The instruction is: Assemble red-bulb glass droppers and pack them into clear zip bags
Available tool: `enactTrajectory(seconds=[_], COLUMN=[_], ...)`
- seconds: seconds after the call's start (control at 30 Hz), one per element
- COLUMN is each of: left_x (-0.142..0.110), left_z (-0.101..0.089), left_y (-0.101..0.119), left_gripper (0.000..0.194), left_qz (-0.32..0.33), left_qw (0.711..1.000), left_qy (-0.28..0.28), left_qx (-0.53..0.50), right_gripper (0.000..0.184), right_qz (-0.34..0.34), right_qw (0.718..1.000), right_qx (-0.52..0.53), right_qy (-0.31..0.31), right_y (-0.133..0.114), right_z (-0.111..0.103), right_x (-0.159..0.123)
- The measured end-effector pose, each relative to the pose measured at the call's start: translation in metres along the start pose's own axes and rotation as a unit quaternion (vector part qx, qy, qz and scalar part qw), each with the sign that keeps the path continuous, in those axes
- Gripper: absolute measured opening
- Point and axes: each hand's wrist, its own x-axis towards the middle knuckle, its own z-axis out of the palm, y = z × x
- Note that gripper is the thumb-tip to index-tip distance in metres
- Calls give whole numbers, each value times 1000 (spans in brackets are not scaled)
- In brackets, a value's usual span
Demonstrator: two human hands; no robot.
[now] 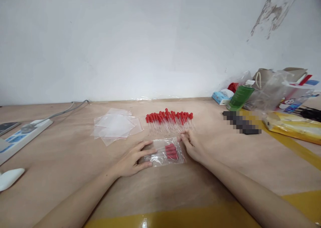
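A small clear zip bag (165,152) lies flat on the wooden table (225,161) with several red-capped droppers inside it. My left hand (134,159) rests flat on the bag's left end, fingers stretched out. My right hand (192,144) sits at the bag's upper right corner, fingertips pinched together on the corner of the bag. Just behind the bag lies a row of several loose red-capped droppers (169,119). A loose pile of empty clear zip bags (116,127) lies to the left of the droppers.
A white power strip (23,136) with its cable runs along the left. A white object (10,177) lies at the left edge. At the right stand a green bottle (240,95), a tissue pack (222,96), plastic bags (278,90) and a yellow package (293,126).
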Motion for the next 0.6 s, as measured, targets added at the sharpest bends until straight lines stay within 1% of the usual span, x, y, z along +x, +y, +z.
enactTrajectory(seconds=[0.07,0.1,0.2,0.3,0.37,0.4,0.5,0.6], left_x=[0,0,0,0,0,0,0,0], left_z=[-1,-1,-1,0,1,1,1,0], left_y=[0,0,0,0,-1,-1,-1,0], left_gripper=[42,41,41,44,45,45,46,45], left_qz=[5,4,-2,-3,2,4,6,2], left_qw=[1000,1000,1000,1000,1000,1000,1000,1000], left_qy=[-2,-3,-1,6,10,11,15,11], left_qx=[2,3,3,-3,-5,-4,-2,1], right_gripper=[15,15,18,19,22,25,29,26], right_qz=[-6,3,73,130,162,180,239,274], right_qw=[996,991,965,935,920,916,914,913], right_qx=[-81,-124,-241,-307,-322,-321,-292,-265], right_qy=[37,50,67,122,153,158,150,142], right_y=[3,4,6,7,10,12,18,24], right_z=[-8,-11,-19,-18,-14,-13,-11,-11], right_x=[15,24,54,80,94,100,113,121])
